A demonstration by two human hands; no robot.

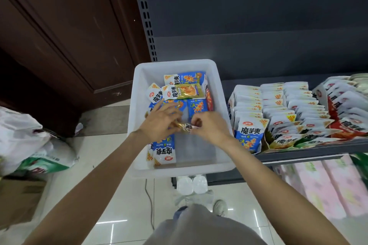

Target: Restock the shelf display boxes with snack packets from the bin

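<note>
Both hands pinch one gold snack packet (184, 127) over the white bin (139, 77), left hand (160, 123) on its left end, right hand (209, 126) on its right; the shelf display boxes (247, 123) stand just right of the bin, full of upright packets, and blue packets (163, 150) lie inside the bin

White bin (220, 93), blue-and-white packets (165, 151) — one gold (184, 91), brown door (59, 36)

The blue snack packet (249, 135) fronting its display box (231, 105) reads "魔芋爽"; its yellow corner tag reads "20%".
</note>
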